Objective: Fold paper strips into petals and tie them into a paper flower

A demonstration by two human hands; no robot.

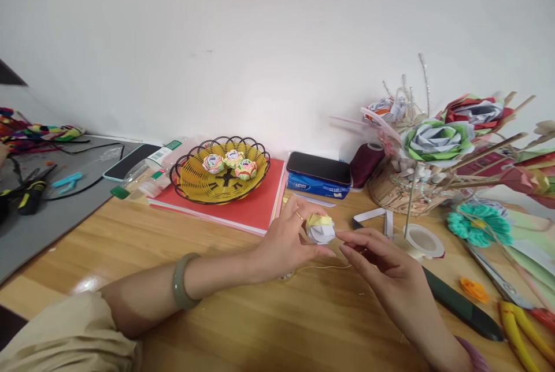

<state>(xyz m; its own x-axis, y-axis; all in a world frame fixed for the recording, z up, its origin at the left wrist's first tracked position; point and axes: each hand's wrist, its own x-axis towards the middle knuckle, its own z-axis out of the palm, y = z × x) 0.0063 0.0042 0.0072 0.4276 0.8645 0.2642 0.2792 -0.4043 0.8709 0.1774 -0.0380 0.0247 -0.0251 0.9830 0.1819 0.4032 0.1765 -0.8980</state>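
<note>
Between the thumb and fingers of my left hand [284, 239] is a small folded paper flower [321, 230], white with a yellow part on top. My right hand [385, 268] comes in from the right, its thumb and fingertips drawn together at the flower's edge. Whether these fingertips pinch the paper or a thin thread is too small to tell. A pale thread [323, 267] runs over the wooden table below both hands.
Behind my hands, a yellow woven basket [195, 190] with several paper flowers rests on red paper [260, 210]. A phone [318, 168] lies on a blue tissue pack [318, 185]. Rightward are a ribbon spool [427, 239], scissors [498, 276], yellow-handled pliers [518, 331] and a green-handled tool [463, 305].
</note>
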